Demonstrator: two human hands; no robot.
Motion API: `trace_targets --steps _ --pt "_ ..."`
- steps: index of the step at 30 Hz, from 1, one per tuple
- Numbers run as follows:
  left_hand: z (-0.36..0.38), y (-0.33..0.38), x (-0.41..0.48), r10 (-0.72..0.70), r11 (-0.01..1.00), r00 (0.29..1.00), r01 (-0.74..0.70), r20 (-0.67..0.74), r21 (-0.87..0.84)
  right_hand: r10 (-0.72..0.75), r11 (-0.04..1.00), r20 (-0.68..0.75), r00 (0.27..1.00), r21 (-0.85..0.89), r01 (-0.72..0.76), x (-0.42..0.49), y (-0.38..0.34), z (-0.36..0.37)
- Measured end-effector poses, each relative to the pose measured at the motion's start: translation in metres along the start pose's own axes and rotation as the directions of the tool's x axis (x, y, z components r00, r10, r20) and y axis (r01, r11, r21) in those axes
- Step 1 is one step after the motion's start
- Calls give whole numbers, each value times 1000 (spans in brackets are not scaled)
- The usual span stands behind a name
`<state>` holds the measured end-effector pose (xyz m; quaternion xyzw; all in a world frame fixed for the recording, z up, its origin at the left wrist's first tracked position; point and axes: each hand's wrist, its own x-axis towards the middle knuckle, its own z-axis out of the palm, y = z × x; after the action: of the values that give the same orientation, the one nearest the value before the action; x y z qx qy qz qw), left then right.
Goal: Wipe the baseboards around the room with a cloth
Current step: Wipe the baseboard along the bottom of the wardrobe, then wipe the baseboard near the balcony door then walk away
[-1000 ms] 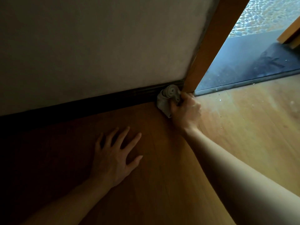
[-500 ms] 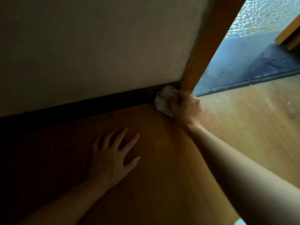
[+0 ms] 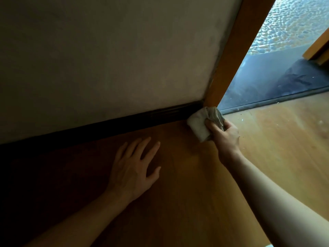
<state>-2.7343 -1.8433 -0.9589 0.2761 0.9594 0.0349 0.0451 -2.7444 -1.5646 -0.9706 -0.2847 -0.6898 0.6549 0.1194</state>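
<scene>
Head view: the cloth (image 3: 200, 123) is bunched at the right end of the dark baseboard (image 3: 124, 124), at the foot of the wooden door frame (image 3: 229, 56). By my reading the wipe is at this corner. The long run of baseboard leading left lies in shadow, and I cannot tell whether it is clean. The rest of the room is out of view, so most of the job is likely left. The right hand (image 3: 224, 135) reaches forward on a straight arm, fingers curled round the cloth. The left hand (image 3: 135, 169) lies flat on the floor (image 3: 178, 207), fingers spread, holding nothing and apparently bracing.
</scene>
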Motion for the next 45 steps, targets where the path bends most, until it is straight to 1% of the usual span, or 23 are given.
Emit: trace_targets --steps 2,5,8,12,16,20,26,30,33,36,39,42,45 --pt "-7 4 5 -30 1000 999 30 -30 -6 70 985 69 995 155 -80 -8 -11 8" --pt "-25 14 13 -57 998 996 56 -64 -16 114 949 117 987 280 -142 -22 -29 14" --pt "-59 30 17 -67 997 996 65 -63 -30 164 930 92 982 318 -185 -43 -61 15" --pt "-133 60 7 -158 985 986 153 -56 -78 219 921 44 975 320 -222 -80 -132 2" --pt "-244 92 -6 -161 983 987 157 -30 -90 236 922 28 971 309 -233 -122 -239 -27" --pt "-383 116 -20 -169 981 985 166 -20 -104 222 931 48 974 287 -226 -161 -370 -67" --pt "-602 149 -44 -137 983 990 134 -14 -129 199 937 13 980 291 -194 -215 -577 -119" --pt "-731 164 -63 -147 978 987 136 -60 -159 181 944 -10 983 281 -171 -252 -699 -144" --pt "-800 172 -73 -121 983 987 104 -104 -151 153 953 -15 988 266 -143 -276 -769 -157" --pt "-842 181 -83 -71 989 986 50 -149 -137 123 959 -42 992 262 -107 -299 -813 -166" --pt "-866 191 -96 -20 990 978 -11 -209 -143 109 958 -106 988 277 -76 -322 -839 -177" --pt "-877 201 -108 52 984 967 -92 -249 -155 131 945 -182 975 319 -67 -348 -850 -192" --pt "-883 214 -115 135 973 956 -178 -261 -149 161 936 -287 944 347 -54 -371 -851 -210"
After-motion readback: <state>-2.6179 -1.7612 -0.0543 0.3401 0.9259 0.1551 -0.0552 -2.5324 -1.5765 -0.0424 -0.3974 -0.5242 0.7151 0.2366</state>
